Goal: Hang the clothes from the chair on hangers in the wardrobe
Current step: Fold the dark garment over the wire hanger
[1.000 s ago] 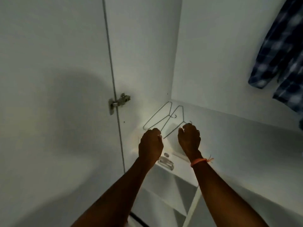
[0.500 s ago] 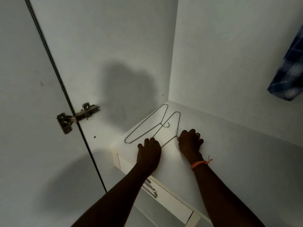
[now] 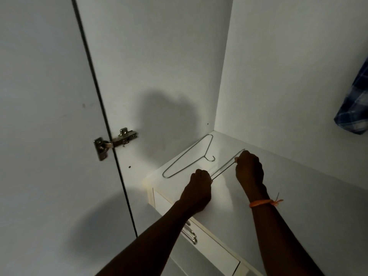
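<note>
Wire hanger (image 3: 224,169) gripped at both ends: left hand (image 3: 200,185) fisted round near end, right hand (image 3: 249,169) pinching far end. Second hanger (image 3: 186,159) left flat near shelf (image 3: 298,196) back-left corner. Risk: hooks snagged, second hanger dragged off the front edge.

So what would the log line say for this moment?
step: picking up hanger | left hand: grips hanger | right hand: grips same hanger | other hanger: lying on shelf
</note>
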The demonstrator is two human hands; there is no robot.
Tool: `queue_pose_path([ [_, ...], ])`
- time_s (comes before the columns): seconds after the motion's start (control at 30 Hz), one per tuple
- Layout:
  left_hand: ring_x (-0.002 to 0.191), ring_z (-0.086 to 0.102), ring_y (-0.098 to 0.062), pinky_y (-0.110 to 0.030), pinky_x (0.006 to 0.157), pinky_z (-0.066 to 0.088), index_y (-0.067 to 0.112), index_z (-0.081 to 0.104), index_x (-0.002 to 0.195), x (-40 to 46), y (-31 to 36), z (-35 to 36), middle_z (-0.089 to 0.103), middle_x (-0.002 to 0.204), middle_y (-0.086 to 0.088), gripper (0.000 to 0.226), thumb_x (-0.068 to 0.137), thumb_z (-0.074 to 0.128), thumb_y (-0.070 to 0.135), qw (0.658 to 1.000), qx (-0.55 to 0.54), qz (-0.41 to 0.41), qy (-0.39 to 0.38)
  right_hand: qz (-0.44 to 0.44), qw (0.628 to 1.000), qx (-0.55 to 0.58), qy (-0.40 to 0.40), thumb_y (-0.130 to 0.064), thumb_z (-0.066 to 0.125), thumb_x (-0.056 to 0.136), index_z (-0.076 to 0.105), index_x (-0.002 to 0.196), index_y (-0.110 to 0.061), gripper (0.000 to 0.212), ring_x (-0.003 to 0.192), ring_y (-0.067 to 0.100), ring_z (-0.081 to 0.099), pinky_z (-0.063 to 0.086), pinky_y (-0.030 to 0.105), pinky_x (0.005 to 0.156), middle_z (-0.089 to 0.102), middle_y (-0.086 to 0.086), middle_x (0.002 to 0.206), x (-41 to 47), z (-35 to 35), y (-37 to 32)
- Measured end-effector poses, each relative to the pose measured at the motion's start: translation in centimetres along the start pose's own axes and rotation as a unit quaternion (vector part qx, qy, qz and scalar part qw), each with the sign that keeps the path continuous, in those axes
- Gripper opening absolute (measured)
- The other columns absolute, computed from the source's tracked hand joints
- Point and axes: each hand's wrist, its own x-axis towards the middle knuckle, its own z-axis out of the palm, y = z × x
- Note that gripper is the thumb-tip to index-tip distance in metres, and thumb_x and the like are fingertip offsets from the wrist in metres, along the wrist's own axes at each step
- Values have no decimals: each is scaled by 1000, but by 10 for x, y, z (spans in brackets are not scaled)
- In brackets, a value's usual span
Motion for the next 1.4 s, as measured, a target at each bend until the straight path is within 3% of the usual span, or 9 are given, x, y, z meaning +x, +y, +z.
queue_pose_path([
  [0.13, 67, 57, -27, -31, 60, 50, 3, 60, 76, -12, -1, -29, 58, 73, -9, 34, 89, 32, 17, 978, -195, -69, 19, -23, 999, 36, 19, 0, 56, 95, 65, 95, 9, 12, 98, 39, 66, 46, 33, 72, 69, 25, 101, -12, -7, -15],
  [0.27, 95, 54, -22, -32, 86, 43, 8, 61, 91, -44, -13, -61, 54, 94, -1, 34, 83, 59, 41, 882, -404, -241, 1, 61, 972, 228, 9, 4, 59, 91, 70, 78, 0, 18, 85, 35, 71, 59, 38, 77, 72, 19, 85, -37, -9, -49],
  [0.43, 108, 43, -10, -23, 89, 41, 17, 25, 141, -105, -23, -130, 31, 126, 2, 92, 72, 86, 28, 833, -443, -330, 3, 147, 804, 576, 21, 8, 54, 92, 64, 82, -4, 19, 70, 31, 73, 62, 41, 69, 66, 14, 77, -118, -26, -109],
  [0.57, 91, 60, -8, -28, 83, 52, 20, 27, 140, -176, -32, -181, 59, 101, 9, 92, 71, 85, 38, 884, -378, -269, -59, 194, 702, 685, -7, -2, 52, 100, 58, 103, -3, 8, 53, 19, 67, 59, 32, 51, 56, 7, 81, -193, -36, -151],
  [0.73, 90, 64, -16, -37, 81, 54, 26, 37, 134, -267, -22, -256, 66, 97, 4, 45, 96, 56, 43, 901, -335, -273, -36, 161, 707, 688, 16, -20, 55, 102, 55, 105, -6, 14, 34, 5, 35, 28, 15, 37, 45, 1, 69, -299, -44, -218],
  [0.9, 75, 61, -7, -26, 66, 50, 26, 47, 116, -381, -52, -348, 61, 82, 5, 25, 104, 30, 39, 899, -286, -290, 159, 60, 700, 710, -38, -19, 66, 95, 56, 89, -14, 12, 36, 8, 33, 26, 18, 38, 48, 6, 71, -429, -60, -305],
  [1.07, 72, 60, -9, -30, 61, 51, 24, 56, 101, -500, -106, -424, 60, 80, 7, 24, 104, 36, 38, 858, -238, -372, 261, -31, 701, 701, -124, -31, 72, 89, 63, 83, -20, 15, 45, 13, 37, 31, 21, 41, 55, -10, 68, -559, -60, -401],
  [1.2, 75, 58, -9, -35, 67, 53, 23, 58, 94, -589, -156, -468, 59, 82, 6, 28, 104, 37, 40, 825, -174, -466, 269, -92, 709, 659, -234, -54, 73, 82, 73, 84, -25, 29, 62, 17, 47, 40, 32, 59, 60, 0, 72, -639, -38, -478],
  [1.4, 69, 59, -13, -17, 47, 50, 9, 66, 99, -704, -237, -507, 58, 86, -5, 26, 103, 47, 27, 765, -118, -561, 292, -96, 648, 631, -416, -35, 68, 90, 72, 88, -19, 17, 54, 9, 43, 36, 23, 48, 65, -4, 66, -745, 6, -588],
])
